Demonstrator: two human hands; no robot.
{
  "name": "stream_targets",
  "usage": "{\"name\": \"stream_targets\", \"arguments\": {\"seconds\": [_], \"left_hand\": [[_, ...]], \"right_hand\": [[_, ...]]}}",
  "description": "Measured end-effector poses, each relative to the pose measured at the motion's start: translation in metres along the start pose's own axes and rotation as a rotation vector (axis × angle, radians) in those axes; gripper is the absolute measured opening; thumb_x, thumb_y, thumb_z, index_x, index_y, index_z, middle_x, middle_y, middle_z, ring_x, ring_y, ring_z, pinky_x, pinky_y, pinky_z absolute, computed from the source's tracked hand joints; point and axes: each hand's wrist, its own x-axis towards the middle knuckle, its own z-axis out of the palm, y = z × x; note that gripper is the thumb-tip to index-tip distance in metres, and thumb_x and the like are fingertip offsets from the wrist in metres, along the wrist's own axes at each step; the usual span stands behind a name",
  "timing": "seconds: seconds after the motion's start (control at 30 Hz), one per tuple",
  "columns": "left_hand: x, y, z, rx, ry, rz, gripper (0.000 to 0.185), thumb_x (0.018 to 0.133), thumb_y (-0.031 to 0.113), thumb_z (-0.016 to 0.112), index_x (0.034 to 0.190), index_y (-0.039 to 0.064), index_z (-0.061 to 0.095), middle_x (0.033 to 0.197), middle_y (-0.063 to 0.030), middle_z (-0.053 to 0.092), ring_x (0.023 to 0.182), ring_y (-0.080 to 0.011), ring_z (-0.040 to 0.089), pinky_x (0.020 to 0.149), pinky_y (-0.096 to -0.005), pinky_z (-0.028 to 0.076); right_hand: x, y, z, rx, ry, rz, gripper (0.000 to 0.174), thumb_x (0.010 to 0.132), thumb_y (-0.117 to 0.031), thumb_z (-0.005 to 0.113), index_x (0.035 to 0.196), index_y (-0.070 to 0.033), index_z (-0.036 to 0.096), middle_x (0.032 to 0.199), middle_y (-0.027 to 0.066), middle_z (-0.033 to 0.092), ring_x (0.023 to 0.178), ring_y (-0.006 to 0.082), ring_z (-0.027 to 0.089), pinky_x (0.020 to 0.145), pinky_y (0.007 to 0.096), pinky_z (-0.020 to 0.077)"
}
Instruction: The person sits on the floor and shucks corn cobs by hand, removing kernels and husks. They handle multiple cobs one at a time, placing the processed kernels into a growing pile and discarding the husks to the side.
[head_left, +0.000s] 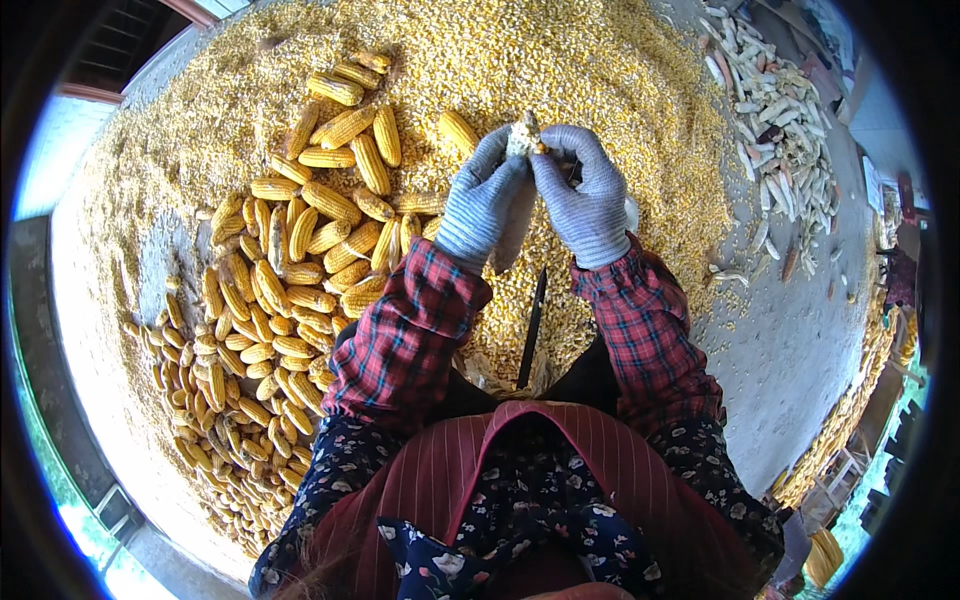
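A mostly bare corn cob (523, 139) with a few kernels near its tip is held up between my two gloved hands. My left hand (480, 199), in a grey-white knit glove, grips it from the left. From the right, the thumb and index finger of my right hand (583, 187), gloved alike, pinch it close to the remaining kernels. Below the hands, a dark narrow blade-like tool (532, 326) stands between my legs, its lower end among dry husks (480, 371). Loose corn kernels (600, 60) spread under and around both hands.
Unshelled ears of corn (277, 289) are heaped at my left, and one ear (457, 132) lies just beyond my left hand. Stripped cobs (784, 135) form a pile at the upper right on the concrete floor (772, 360). More corn lines the far right edge.
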Motion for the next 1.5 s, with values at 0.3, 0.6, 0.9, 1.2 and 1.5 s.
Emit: {"name": "stream_targets", "arguments": {"seconds": [0.3,0.6,0.9,1.2,1.5], "left_hand": [[-0.003,-0.006,0.001,-0.004,0.08,0.012,0.032,0.084,0.005,0.046,0.115,-0.003,0.042,0.103,-0.007,0.053,0.094,-0.0133,0.049,0.083,-0.0241,0.04],[-0.002,-0.019,-0.019,-0.289,0.128,-0.158,0.029,0.084,0.011,0.045,0.11,-0.001,0.046,0.093,-0.0069,0.055,0.083,-0.0138,0.052,0.074,-0.0235,0.043],[0.005,-0.005,-0.018,-0.318,0.032,-0.052,0.029,0.083,0.019,0.047,0.107,0.002,0.047,0.095,-0.0057,0.053,0.087,-0.0148,0.05,0.078,-0.0283,0.041],[0.01,0.005,-0.023,-0.096,0.084,0.086,0.034,0.082,0.018,0.053,0.11,-0.001,0.046,0.094,-0.0041,0.055,0.082,-0.0107,0.05,0.076,-0.0235,0.041],[0.004,0.034,-0.018,0.259,0.163,0.04,0.025,0.077,0.011,0.056,0.097,-0.002,0.055,0.082,-0.001,0.057,0.072,-0.0076,0.049,0.064,-0.0218,0.041]], "right_hand": [[0.0,-0.003,0.004,-0.097,-0.063,-0.111,0.013,0.07,0.001,0.054,0.082,-0.005,0.052,0.078,0.0079,0.053,0.066,0.0203,0.055,0.058,0.0272,0.0451],[-0.004,0.009,0.007,-0.191,-0.25,-0.234,0.008,0.065,-0.005,0.057,0.069,-0.005,0.049,0.079,0.0092,0.05,0.07,0.0241,0.053,0.062,0.0309,0.0453],[0.001,0.01,0.008,0.013,0.032,-0.11,0.023,0.071,-0.012,0.061,0.089,-0.004,0.048,0.091,0.0097,0.05,0.078,0.02,0.052,0.066,0.0277,0.0447],[-0.009,-0.001,0.01,0.087,-0.452,0.311,0.048,0.073,-0.016,0.059,0.113,-0.002,0.038,0.095,0.0166,0.055,0.082,0.0254,0.058,0.07,0.0332,0.0466],[-0.004,-0.013,0.002,-0.329,-0.367,0.104,0.053,0.068,-0.018,0.064,0.113,-0.006,0.04,0.091,0.0199,0.057,0.085,0.0336,0.057,0.07,0.0371,0.0471]]}}
